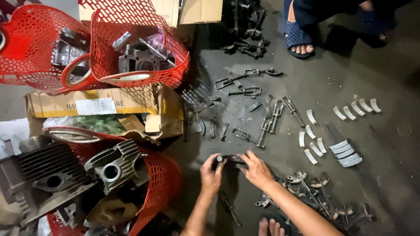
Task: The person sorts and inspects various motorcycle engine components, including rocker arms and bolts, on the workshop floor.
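- Dark, oily concrete floor [385,183] serves as the work surface, and the person works low over it.
- Both hands meet on one small dark metal part [230,158], held just above the floor: the left hand [211,175] has its fingers curled closed on the part's left end, and the right hand [256,170] pinches the right end between thumb and fingers.
- By my reading, the step in hand is checking or fitting this single piece, with the two grips set to twist or press against each other.
- Any further move calls for a firm hold at both ends, since the part looks greasy and could slip.
- Just beyond the grip lie more dark linkage pieces [262,126] spread out on the floor; to its right, rows of pale curved shells [345,153] are laid out.
- Close below and right of the grip sits a heap of small rocker-like parts [315,192].
- Well left of the grip stand red mesh baskets [140,48] with engine cylinders [116,168] and a cardboard box [100,102].
- Far beyond, another person's sandalled foot [297,37] rests on the floor.
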